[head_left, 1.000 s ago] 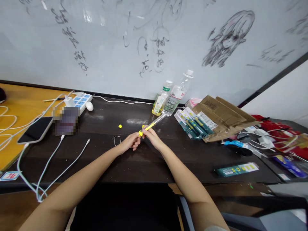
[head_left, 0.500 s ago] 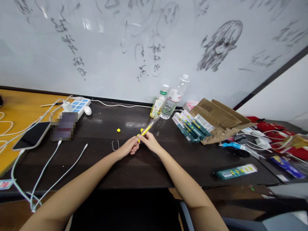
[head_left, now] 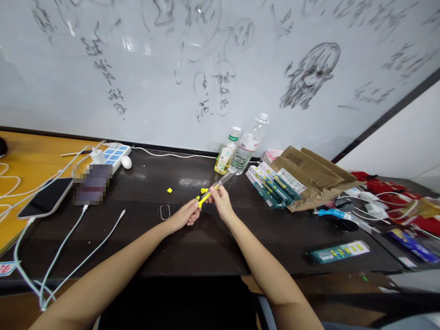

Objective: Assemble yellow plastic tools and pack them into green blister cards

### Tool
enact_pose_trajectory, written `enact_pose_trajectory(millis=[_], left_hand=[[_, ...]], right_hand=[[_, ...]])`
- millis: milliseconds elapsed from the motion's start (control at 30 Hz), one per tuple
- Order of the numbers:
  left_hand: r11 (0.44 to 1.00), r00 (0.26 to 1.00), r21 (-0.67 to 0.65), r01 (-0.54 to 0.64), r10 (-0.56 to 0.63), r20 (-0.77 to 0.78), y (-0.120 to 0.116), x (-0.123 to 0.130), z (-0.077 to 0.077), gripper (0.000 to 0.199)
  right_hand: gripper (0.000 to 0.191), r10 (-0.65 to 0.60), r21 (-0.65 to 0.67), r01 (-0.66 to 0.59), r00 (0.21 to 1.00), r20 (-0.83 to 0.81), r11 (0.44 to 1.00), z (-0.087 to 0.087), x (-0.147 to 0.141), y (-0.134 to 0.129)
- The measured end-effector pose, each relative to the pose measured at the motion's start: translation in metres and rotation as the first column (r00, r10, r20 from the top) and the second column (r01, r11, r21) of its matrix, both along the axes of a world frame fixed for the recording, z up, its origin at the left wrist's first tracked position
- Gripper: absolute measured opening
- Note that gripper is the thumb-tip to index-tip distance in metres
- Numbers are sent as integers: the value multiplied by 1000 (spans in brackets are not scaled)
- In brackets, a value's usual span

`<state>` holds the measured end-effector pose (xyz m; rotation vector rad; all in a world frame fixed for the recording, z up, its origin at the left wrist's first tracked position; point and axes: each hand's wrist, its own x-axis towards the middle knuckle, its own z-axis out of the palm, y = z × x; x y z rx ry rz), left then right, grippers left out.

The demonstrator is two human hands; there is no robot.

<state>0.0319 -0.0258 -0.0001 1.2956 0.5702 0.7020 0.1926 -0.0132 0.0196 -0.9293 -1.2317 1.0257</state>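
Note:
A slim yellow item with a clear tube-like part (head_left: 205, 198) slants between my two hands over the dark table. My left hand (head_left: 185, 214) is closed round its lower end, near a small yellow tip. My right hand (head_left: 221, 201) pinches it further up, at the clear section. One small yellow piece (head_left: 204, 190) shows just beyond the item, and another yellow piece (head_left: 169, 190) lies to the left. A bent thin wire loop (head_left: 165, 211) rests on the table left of my left hand.
Two bottles (head_left: 225, 153) (head_left: 247, 149) stand at the whiteboard's foot. Right of them are green-and-white boxes (head_left: 273, 185) and an open cardboard box (head_left: 309, 176). A single green package (head_left: 340, 252) lies front right. Phones (head_left: 44, 198), cables and a power strip (head_left: 115, 155) lie left.
My right hand has moved right along the item, away from my left hand, so more of the yellow part shows between them. The camera view has tilted slightly up.

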Motion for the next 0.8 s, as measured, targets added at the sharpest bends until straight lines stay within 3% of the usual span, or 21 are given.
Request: enact_pose_trajectory(millis=[233, 400, 533, 800], left_hand=[[999, 999, -18, -30, 30, 14, 0, -1, 1, 37], [982, 999, -187, -25, 20, -27, 3, -1, 4, 24], [986, 999, -161, -50, 48, -18, 5, -3, 1, 15], [988, 999, -152, 31, -24, 45, 1, -5, 2, 34]], right_hand=[[40, 94, -17, -94, 995, 13, 995, -4, -6, -3], [39, 99, -20, -99, 995, 19, 995, -3, -6, -3], [39, 95, -23, -95, 995, 23, 995, -4, -5, -1], [37, 84, -16, -84, 996, 43, 996, -3, -2, -1]])
